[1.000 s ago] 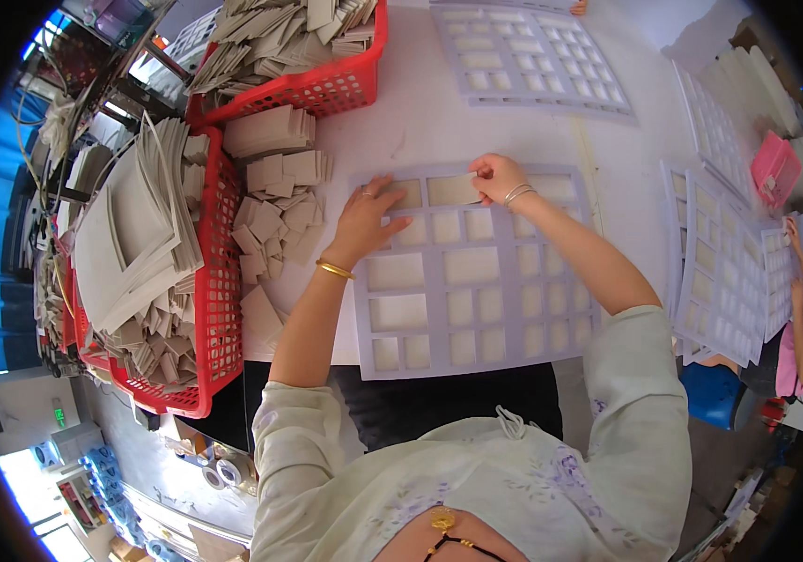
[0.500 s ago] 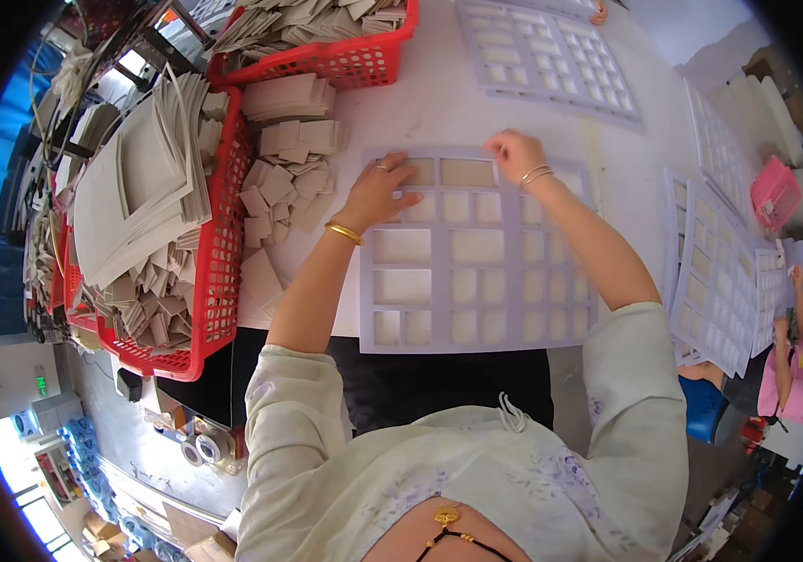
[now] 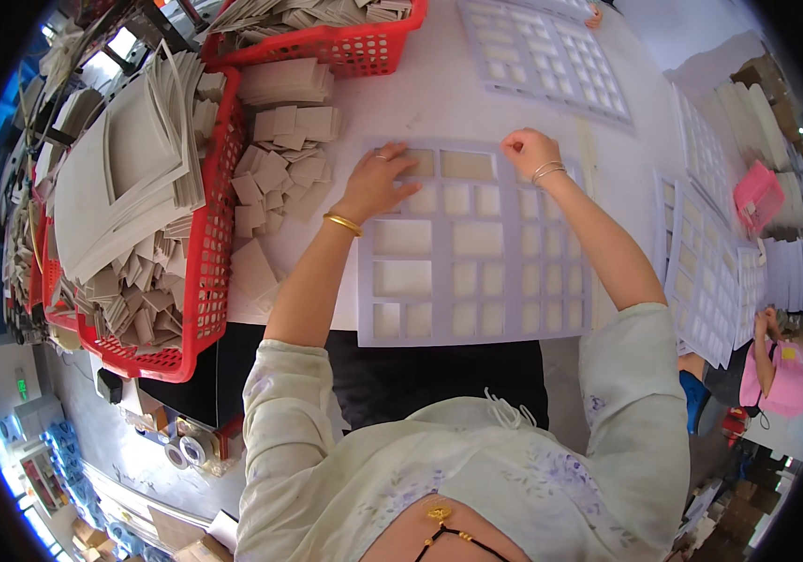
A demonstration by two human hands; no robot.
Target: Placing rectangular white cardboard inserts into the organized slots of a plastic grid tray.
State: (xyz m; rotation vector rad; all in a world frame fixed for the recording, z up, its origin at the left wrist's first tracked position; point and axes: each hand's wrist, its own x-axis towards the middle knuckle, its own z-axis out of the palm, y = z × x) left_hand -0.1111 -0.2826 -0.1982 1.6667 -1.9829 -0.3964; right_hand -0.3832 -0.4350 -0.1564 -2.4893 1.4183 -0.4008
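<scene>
Head view: which step?

"Working along the top row of the lattice board (image 3: 442, 245), centre frame, I'd judge. Left hand (image 3: 373, 184) rests there, fingers apart; right hand (image 3: 532, 155), fingertips together, probably needs careful placement next."

"Unclear?"

"Whether it pinches anything. Farther, the upper-left red basket (image 3: 353, 54) is cut off."

My shirt (image 3: 373, 468) is pale green with purple flowers (image 3: 565, 471). My left hand (image 3: 375, 182) has a ring (image 3: 380, 156) and a gold bangle (image 3: 343, 224), my right hand (image 3: 530, 153) thin silver bangles (image 3: 548, 170). My black necklace (image 3: 464, 536) has gold beads.
</scene>
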